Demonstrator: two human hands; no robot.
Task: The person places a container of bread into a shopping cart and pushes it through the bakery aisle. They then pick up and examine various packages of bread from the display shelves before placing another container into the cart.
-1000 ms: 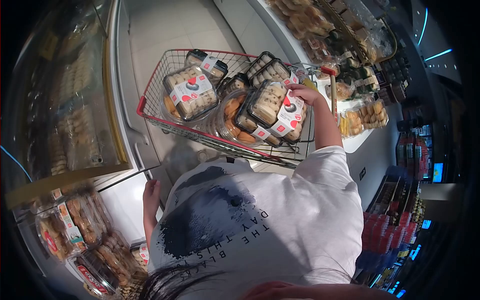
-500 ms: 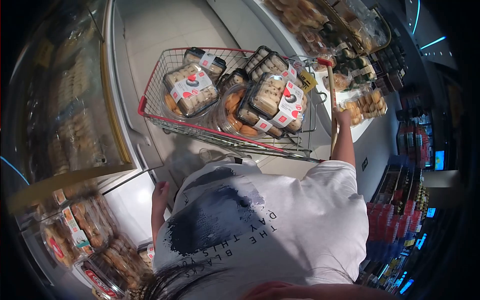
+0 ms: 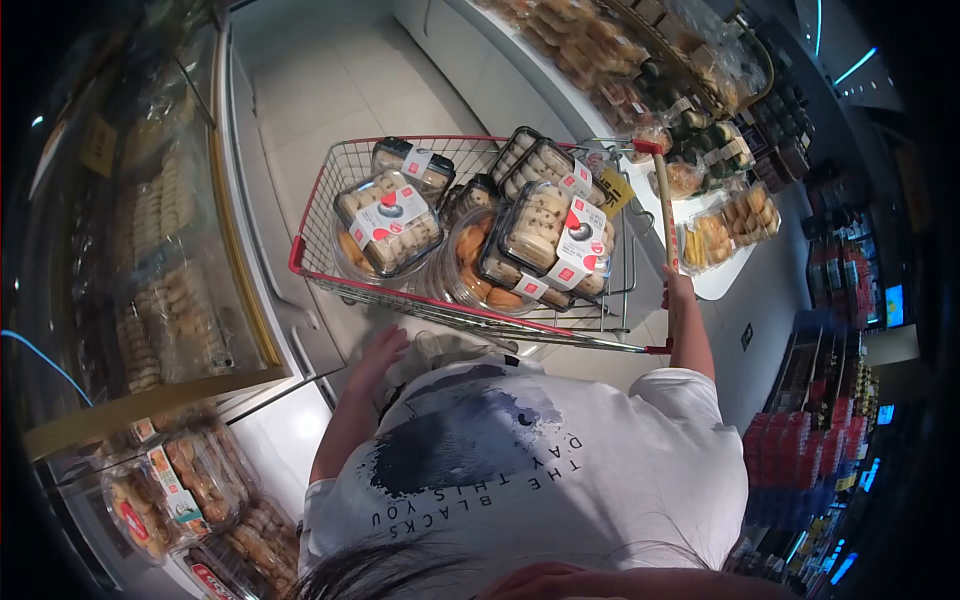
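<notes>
My right hand (image 3: 679, 287) is closed around the handle bar (image 3: 664, 205) of a wire shopping cart (image 3: 460, 318) with red trim. My left hand (image 3: 382, 352) is held in the air by the near side of the cart, fingers stretched out and holding nothing. Inside the cart are several clear packs of baked goods. A cookie box (image 3: 392, 222) with a white and red label lies at the left, on a round tub. Another cookie box (image 3: 537, 228) is stacked at the right, over further packs, beside a round tub of brown cookies (image 3: 473, 265).
On the left stands a glass-fronted display case (image 3: 165, 250) filled with pastries. Below it sit packaged breads (image 3: 190, 470). A white counter (image 3: 722, 275) along the right side bears bagged bread and clear boxes (image 3: 740, 215). Red goods (image 3: 800, 450) are stacked farther right. Tiled floor (image 3: 340, 70) lies beyond the cart.
My left hand has risen from low on the left toward the cart, its fingers now spread. The cart sits slightly lower in view. My right hand stays on the handle.
</notes>
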